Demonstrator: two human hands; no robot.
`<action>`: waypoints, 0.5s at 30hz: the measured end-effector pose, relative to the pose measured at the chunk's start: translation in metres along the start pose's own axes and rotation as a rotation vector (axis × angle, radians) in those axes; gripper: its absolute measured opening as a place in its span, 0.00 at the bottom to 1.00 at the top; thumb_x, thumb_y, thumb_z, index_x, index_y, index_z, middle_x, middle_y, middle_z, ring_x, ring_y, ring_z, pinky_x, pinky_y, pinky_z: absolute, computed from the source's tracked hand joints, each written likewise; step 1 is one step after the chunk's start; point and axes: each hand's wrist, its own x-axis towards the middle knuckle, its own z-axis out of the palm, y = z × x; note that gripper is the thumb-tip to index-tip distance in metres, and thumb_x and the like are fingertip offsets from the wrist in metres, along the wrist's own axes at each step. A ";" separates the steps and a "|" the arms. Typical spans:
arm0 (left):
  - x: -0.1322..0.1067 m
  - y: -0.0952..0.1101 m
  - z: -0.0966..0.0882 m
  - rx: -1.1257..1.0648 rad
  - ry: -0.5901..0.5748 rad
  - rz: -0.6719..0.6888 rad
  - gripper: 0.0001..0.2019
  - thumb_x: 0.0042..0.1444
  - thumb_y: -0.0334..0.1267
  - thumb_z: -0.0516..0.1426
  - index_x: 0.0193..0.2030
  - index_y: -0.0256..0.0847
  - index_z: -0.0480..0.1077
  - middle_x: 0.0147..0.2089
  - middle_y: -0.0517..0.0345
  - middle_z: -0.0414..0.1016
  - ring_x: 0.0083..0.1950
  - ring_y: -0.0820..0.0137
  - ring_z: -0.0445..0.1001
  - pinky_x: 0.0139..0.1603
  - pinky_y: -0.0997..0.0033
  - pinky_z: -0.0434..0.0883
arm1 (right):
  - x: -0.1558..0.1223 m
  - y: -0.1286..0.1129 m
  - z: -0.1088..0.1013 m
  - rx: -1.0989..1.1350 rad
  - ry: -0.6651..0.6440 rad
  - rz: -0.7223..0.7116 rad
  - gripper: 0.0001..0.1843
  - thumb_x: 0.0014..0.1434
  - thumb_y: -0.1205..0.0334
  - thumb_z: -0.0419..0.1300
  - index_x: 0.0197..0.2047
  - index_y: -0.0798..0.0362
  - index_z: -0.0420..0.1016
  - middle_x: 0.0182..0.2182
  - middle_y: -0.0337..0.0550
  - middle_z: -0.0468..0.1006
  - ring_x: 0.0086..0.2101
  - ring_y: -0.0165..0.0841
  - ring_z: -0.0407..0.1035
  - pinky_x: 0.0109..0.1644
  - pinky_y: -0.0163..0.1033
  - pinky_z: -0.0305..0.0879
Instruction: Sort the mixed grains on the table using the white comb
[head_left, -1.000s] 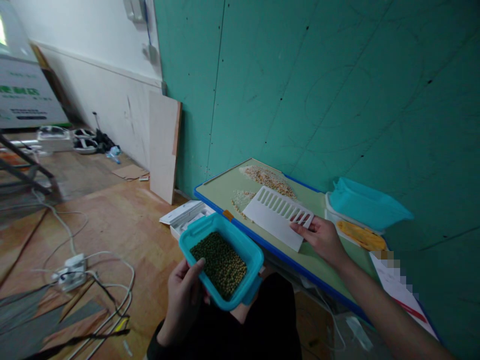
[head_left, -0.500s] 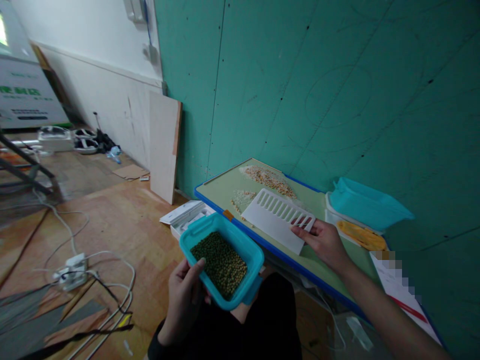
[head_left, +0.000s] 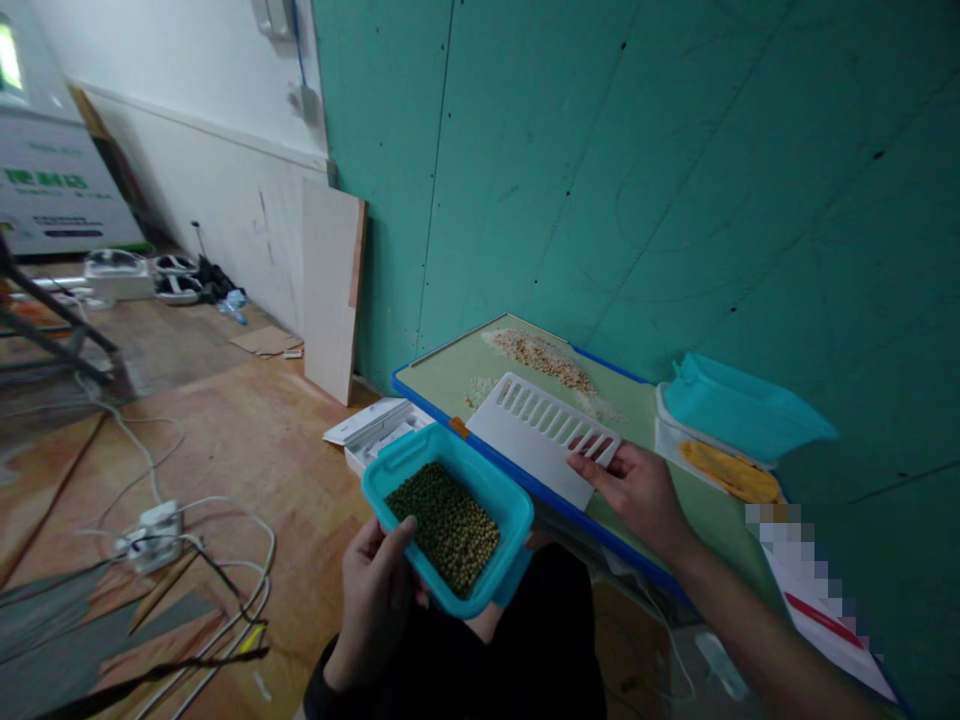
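Observation:
My left hand grips the near-left rim of a turquoise plastic tub, thumb over the edge. Green and yellowish dried beans cover its bottom. My right hand pinches one end of a flat white slotted plastic scraper, which has a row of long slots along its far side. The scraper lies over the near edge of the low table, just beyond the tub. Past it spreads a pile of pale grains and beans, with a smaller scatter of grains partly hidden behind the scraper.
At the table's right end stand a turquoise container and a yellow cloth-like item. An open white box sits left of the table. Cables and a power strip lie on the floor. A board leans by the green wall.
My right hand has drawn the scraper slightly left and towards me, over the table's near edge. The tub stays nearly where it was in my left hand.

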 end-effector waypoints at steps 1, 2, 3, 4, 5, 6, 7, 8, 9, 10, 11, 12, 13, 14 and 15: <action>0.001 0.001 -0.001 0.002 0.006 0.001 0.19 0.45 0.54 0.71 0.28 0.42 0.72 0.08 0.72 0.61 0.07 0.73 0.60 0.07 0.76 0.62 | 0.003 0.001 0.001 0.001 0.020 -0.007 0.22 0.52 0.43 0.72 0.38 0.54 0.84 0.35 0.49 0.87 0.36 0.45 0.82 0.42 0.45 0.80; 0.001 0.002 -0.001 0.002 0.007 0.001 0.19 0.44 0.54 0.71 0.28 0.43 0.72 0.08 0.72 0.59 0.07 0.73 0.59 0.07 0.76 0.62 | 0.006 0.002 0.001 0.003 0.041 -0.012 0.22 0.52 0.43 0.72 0.38 0.54 0.84 0.36 0.49 0.87 0.37 0.45 0.82 0.42 0.46 0.80; 0.002 0.004 -0.002 0.000 0.006 0.001 0.19 0.44 0.54 0.71 0.27 0.43 0.72 0.07 0.73 0.57 0.07 0.74 0.58 0.07 0.76 0.62 | 0.010 0.004 0.002 0.005 0.060 -0.016 0.22 0.51 0.42 0.72 0.38 0.54 0.84 0.36 0.49 0.87 0.37 0.46 0.82 0.42 0.46 0.80; 0.002 0.007 -0.002 -0.002 0.002 0.001 0.19 0.44 0.54 0.71 0.26 0.43 0.71 0.07 0.73 0.57 0.07 0.74 0.58 0.07 0.76 0.61 | 0.013 0.006 0.002 0.006 0.072 -0.018 0.23 0.51 0.42 0.72 0.37 0.54 0.83 0.36 0.50 0.87 0.37 0.46 0.82 0.42 0.46 0.80; 0.002 0.010 -0.002 -0.004 -0.005 -0.001 0.19 0.44 0.53 0.71 0.25 0.43 0.70 0.07 0.73 0.57 0.07 0.74 0.58 0.07 0.77 0.61 | 0.017 0.008 0.002 0.007 0.077 -0.018 0.23 0.51 0.41 0.72 0.37 0.54 0.83 0.36 0.50 0.87 0.37 0.46 0.82 0.42 0.47 0.80; 0.002 0.013 -0.002 -0.007 -0.011 -0.002 0.19 0.44 0.53 0.71 0.25 0.43 0.70 0.07 0.73 0.57 0.07 0.75 0.58 0.08 0.77 0.61 | 0.019 0.011 0.002 0.005 0.074 -0.016 0.23 0.51 0.41 0.72 0.37 0.54 0.83 0.36 0.50 0.87 0.37 0.46 0.82 0.42 0.47 0.80; 0.002 0.016 -0.001 -0.012 -0.014 -0.001 0.19 0.44 0.52 0.71 0.25 0.43 0.70 0.07 0.74 0.56 0.07 0.75 0.58 0.08 0.78 0.61 | 0.021 0.013 0.003 0.000 0.065 -0.013 0.24 0.51 0.41 0.72 0.37 0.54 0.83 0.36 0.50 0.87 0.37 0.47 0.82 0.42 0.47 0.80; 0.002 0.019 -0.001 -0.015 -0.014 0.000 0.19 0.44 0.52 0.72 0.25 0.43 0.70 0.07 0.74 0.56 0.07 0.75 0.59 0.08 0.78 0.62 | 0.023 0.014 0.003 -0.005 0.055 -0.010 0.24 0.51 0.41 0.72 0.38 0.54 0.83 0.36 0.50 0.87 0.36 0.47 0.82 0.42 0.47 0.80; 0.003 0.022 -0.001 -0.013 -0.014 -0.001 0.19 0.44 0.52 0.71 0.25 0.43 0.70 0.07 0.74 0.56 0.07 0.75 0.59 0.08 0.78 0.62 | 0.023 0.015 0.003 -0.008 0.044 -0.008 0.24 0.51 0.41 0.72 0.38 0.54 0.84 0.36 0.50 0.87 0.37 0.47 0.83 0.42 0.48 0.80; 0.004 0.024 -0.001 -0.006 -0.012 0.000 0.19 0.44 0.52 0.71 0.25 0.43 0.70 0.07 0.74 0.56 0.07 0.75 0.59 0.09 0.78 0.62 | 0.024 0.016 0.004 -0.008 0.037 -0.008 0.24 0.51 0.41 0.72 0.38 0.54 0.84 0.36 0.50 0.87 0.37 0.47 0.83 0.42 0.48 0.80; 0.005 0.026 -0.001 0.006 -0.009 -0.001 0.19 0.43 0.52 0.71 0.25 0.42 0.70 0.07 0.74 0.56 0.08 0.75 0.59 0.09 0.77 0.63 | 0.024 0.016 0.005 -0.006 0.032 -0.008 0.24 0.51 0.41 0.72 0.38 0.54 0.84 0.36 0.50 0.87 0.37 0.47 0.83 0.43 0.48 0.80; 0.006 0.027 -0.001 0.021 -0.007 -0.004 0.19 0.43 0.52 0.71 0.26 0.42 0.71 0.07 0.75 0.56 0.08 0.75 0.59 0.09 0.77 0.63 | 0.024 0.016 0.006 -0.002 0.029 -0.009 0.24 0.50 0.41 0.72 0.38 0.54 0.84 0.36 0.50 0.87 0.37 0.47 0.83 0.43 0.48 0.80; 0.007 0.028 -0.001 0.035 -0.002 -0.007 0.19 0.42 0.53 0.71 0.26 0.42 0.71 0.07 0.75 0.55 0.07 0.74 0.58 0.08 0.76 0.63 | 0.024 0.015 0.007 0.003 0.027 -0.008 0.24 0.50 0.41 0.72 0.38 0.54 0.84 0.36 0.50 0.87 0.37 0.47 0.83 0.43 0.48 0.80; 0.008 0.029 -0.001 0.045 0.005 -0.007 0.19 0.42 0.53 0.71 0.26 0.42 0.71 0.07 0.75 0.55 0.07 0.75 0.58 0.08 0.76 0.62 | 0.024 0.015 0.008 0.008 0.026 -0.007 0.24 0.50 0.41 0.73 0.38 0.54 0.84 0.36 0.50 0.87 0.37 0.47 0.83 0.43 0.48 0.80; 0.008 0.029 -0.001 0.053 0.010 -0.006 0.19 0.42 0.53 0.71 0.27 0.42 0.72 0.07 0.75 0.55 0.07 0.75 0.57 0.08 0.76 0.62 | 0.025 0.014 0.010 0.010 0.022 -0.005 0.24 0.50 0.41 0.73 0.38 0.54 0.83 0.36 0.51 0.87 0.37 0.47 0.83 0.43 0.48 0.80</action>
